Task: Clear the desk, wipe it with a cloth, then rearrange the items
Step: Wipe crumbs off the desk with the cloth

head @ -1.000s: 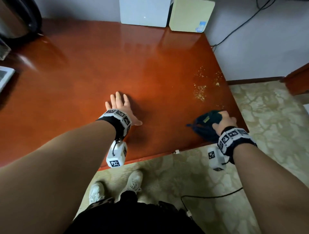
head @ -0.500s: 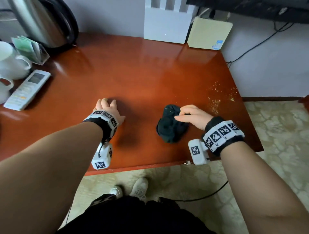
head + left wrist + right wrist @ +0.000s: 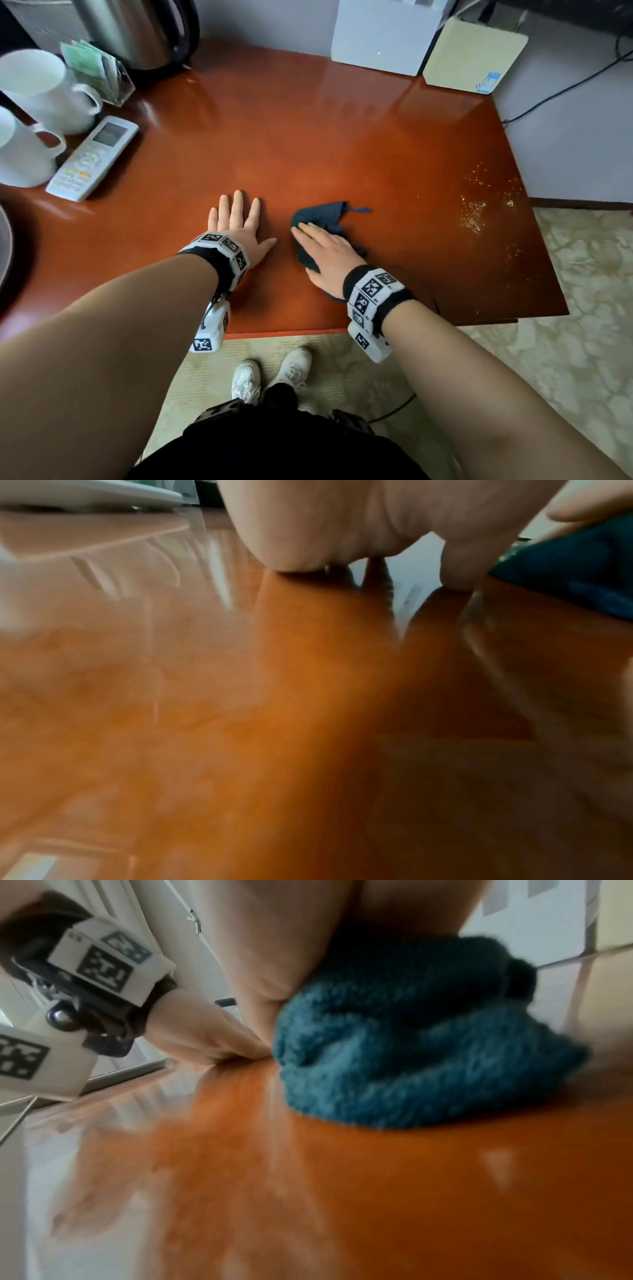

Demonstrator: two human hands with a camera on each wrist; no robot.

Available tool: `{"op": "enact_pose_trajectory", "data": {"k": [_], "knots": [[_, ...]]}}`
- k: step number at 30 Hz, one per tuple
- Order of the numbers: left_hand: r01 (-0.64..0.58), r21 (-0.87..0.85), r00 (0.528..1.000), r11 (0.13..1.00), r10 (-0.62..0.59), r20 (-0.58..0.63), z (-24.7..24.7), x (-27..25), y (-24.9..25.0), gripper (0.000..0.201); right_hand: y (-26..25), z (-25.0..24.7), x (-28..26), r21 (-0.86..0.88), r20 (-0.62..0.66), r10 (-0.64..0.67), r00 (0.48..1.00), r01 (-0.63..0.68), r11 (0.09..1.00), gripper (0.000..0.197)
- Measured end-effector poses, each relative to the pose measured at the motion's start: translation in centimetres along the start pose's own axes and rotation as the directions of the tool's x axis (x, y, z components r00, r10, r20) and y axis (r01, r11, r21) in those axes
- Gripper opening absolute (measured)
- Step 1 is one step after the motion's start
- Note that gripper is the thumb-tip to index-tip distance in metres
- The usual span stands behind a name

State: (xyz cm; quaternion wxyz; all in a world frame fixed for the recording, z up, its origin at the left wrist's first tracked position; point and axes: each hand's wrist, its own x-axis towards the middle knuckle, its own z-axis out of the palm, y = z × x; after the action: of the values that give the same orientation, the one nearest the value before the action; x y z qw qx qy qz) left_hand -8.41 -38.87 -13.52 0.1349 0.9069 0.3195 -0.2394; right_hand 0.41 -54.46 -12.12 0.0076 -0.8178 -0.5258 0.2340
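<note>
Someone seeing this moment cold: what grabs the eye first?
The right hand pressing a dark teal cloth flat on the glossy red-brown desk, near its front edge. Beside it the left hand lies flat, fingers spread. Gold specks glitter near the desk's right edge.

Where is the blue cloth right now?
In the head view, the blue cloth lies on the desk near its front edge, under the right hand, just right of the flat left hand.

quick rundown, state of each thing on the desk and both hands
left hand: flat on the desk, fingers straight
right hand: flat, pressing the cloth
cloth: bunched, on the desk
desk: glossy, gold specks near right edge
remote: lying face up
mugs: upright
kettle: upright
</note>
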Motion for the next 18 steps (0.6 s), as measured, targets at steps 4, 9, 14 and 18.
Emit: {"op": "enact_pose_trajectory", "data": {"k": [4,9,14,18], "knots": [[0.007,0.032,1.000,0.999,-0.008,0.028,0.0,0.2,0.1,0.078,2.2,0.4,-0.3,-0.050,0.027,0.142,0.989,-0.141,0.989,0.060],[0.003,0.038,1.000,0.999,-0.004,0.029,0.1,0.2,0.1,0.079,9.6,-0.7,-4.6,0.111,-0.044,0.631,0.775,-0.624,0.774,0.054],[-0.003,0.022,0.999,1.000,0.002,0.040,0.1,0.2,-0.1,0.079,10.5,-2.1,-6.9,0.234,-0.003,0.827,0.562,-0.804,0.546,0.049],[-0.043,-0.073,0.999,0.996,0.045,0.015,-0.2,0.1,-0.8,0.089,3.5,-3.1,-1.9,0.248,-0.203,0.542,0.815,-0.493,0.834,0.053]]}}
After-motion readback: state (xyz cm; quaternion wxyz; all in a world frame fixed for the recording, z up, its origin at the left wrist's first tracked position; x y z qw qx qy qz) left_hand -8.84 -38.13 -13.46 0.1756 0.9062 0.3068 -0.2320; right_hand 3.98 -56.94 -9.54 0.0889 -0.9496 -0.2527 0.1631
